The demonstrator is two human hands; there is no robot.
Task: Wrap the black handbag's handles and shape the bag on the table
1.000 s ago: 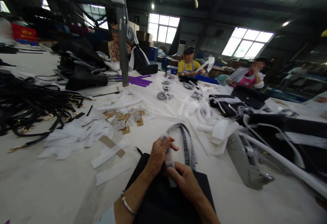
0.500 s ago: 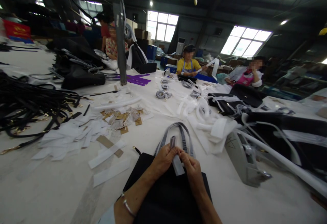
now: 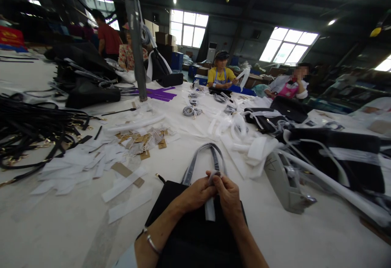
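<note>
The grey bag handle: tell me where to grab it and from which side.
Grip the grey handle at the top of its arch, coming from the far side, above the table. The loop stands up off the black bag with open space inside it, while both hands, left hand and right hand, crowd its near end around a pale strip.

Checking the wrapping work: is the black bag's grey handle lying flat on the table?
No, the grey handle arches upright above the black bag while both hands pinch its wrapping.
</note>
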